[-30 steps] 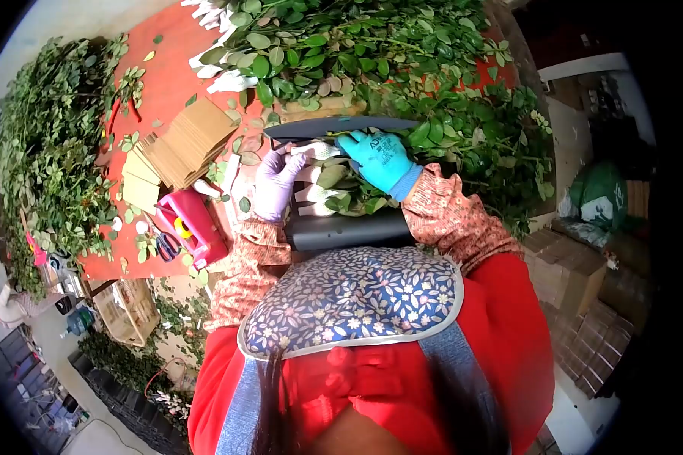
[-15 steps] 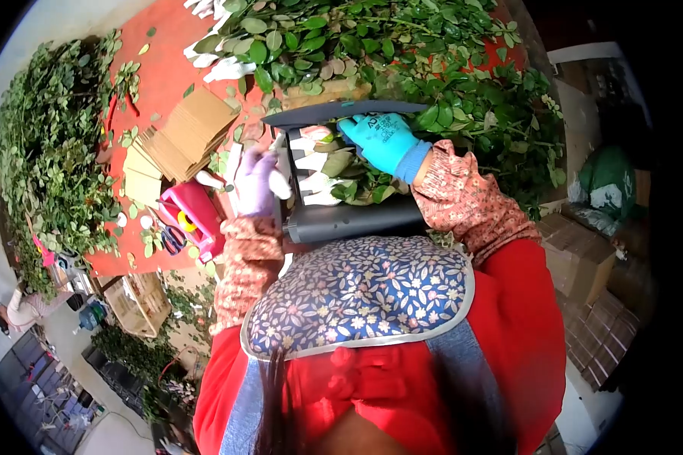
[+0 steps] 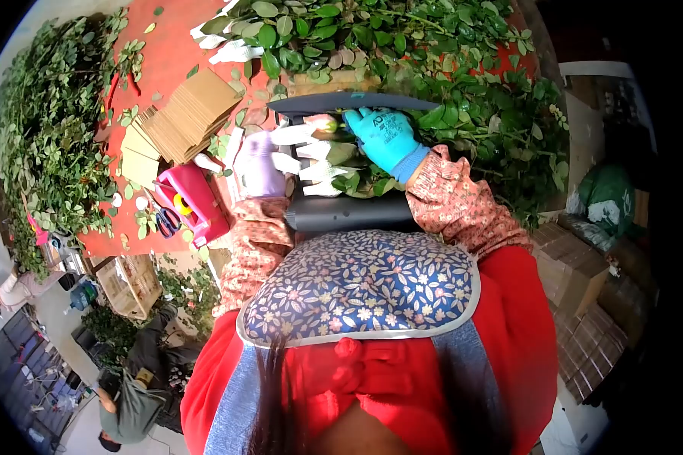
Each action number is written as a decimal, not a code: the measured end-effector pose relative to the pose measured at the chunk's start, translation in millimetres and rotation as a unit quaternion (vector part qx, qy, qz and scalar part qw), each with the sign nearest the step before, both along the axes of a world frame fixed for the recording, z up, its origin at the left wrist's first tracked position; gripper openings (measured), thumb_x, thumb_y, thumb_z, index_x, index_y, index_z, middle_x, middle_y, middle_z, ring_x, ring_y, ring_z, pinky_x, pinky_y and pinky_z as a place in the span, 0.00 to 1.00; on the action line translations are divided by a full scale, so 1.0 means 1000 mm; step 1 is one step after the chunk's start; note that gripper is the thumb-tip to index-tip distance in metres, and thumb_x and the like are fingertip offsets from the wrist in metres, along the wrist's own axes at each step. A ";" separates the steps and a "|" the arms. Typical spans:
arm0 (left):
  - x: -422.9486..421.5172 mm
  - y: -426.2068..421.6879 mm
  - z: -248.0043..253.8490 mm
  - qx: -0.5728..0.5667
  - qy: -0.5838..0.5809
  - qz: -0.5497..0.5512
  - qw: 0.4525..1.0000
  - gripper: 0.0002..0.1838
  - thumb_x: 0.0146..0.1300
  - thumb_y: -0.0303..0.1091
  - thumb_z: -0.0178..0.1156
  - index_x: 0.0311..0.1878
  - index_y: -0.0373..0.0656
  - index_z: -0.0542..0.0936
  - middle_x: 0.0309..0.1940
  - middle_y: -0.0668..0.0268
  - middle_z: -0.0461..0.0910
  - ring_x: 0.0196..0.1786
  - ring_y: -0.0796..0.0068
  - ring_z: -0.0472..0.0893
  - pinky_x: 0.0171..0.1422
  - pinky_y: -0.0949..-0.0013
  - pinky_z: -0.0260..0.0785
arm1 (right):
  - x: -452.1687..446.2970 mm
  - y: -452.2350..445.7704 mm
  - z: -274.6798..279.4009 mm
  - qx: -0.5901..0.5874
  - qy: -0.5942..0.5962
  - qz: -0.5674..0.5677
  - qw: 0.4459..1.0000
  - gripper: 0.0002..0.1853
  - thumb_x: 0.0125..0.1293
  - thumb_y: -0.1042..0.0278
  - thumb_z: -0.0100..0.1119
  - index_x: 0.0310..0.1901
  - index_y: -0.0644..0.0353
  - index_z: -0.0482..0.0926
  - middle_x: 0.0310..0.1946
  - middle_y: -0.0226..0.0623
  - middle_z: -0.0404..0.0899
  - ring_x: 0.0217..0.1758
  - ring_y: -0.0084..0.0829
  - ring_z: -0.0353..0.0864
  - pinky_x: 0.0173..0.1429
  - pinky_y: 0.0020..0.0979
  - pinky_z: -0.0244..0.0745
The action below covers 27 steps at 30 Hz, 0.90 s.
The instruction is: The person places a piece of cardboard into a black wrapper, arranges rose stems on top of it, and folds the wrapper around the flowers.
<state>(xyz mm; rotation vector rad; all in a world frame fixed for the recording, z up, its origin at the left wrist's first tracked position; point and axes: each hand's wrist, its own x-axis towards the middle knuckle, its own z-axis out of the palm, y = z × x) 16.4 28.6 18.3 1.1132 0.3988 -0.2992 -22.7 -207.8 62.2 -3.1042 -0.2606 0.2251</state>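
Note:
My left hand [image 3: 259,168], in a white and lilac glove, is closed around white flower sleeves [image 3: 294,135] at the left end of a black trough [image 3: 349,213]. My right hand [image 3: 387,139], in a turquoise glove, closes around the stem of a rose [image 3: 322,123] just behind its pale pink and green head. The stem itself is mostly hidden by the fingers. Between my hands, white-sleeved flowers [image 3: 322,173] lie side by side in the trough with their leafy stems pointing right. The trough's dark back wall [image 3: 349,101] rises behind both hands.
Left of the trough are stacked cardboard pieces [image 3: 197,114], a pink holder [image 3: 193,205] and scissors [image 3: 167,221]. Leafy stems [image 3: 402,38] cover the back and right; another green pile [image 3: 49,144] stands left. A person [image 3: 138,409] is at lower left. Boxes [image 3: 577,265] stand right.
My left hand has shifted slightly, bringing a white sleeve up to the rose head by my right hand. The right hand stays nearly in place. A person has come into view at lower left.

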 end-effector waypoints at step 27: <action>-0.010 0.056 0.027 0.291 -0.132 -0.389 0.864 0.09 0.66 0.32 0.64 0.45 0.40 0.78 0.42 0.67 0.79 0.43 0.81 0.77 0.50 0.74 0.71 | -0.019 -0.024 0.035 0.352 0.037 0.160 0.921 0.15 0.55 0.61 0.71 0.41 0.54 0.79 0.67 0.45 0.69 0.44 0.48 0.80 0.46 0.44 0.77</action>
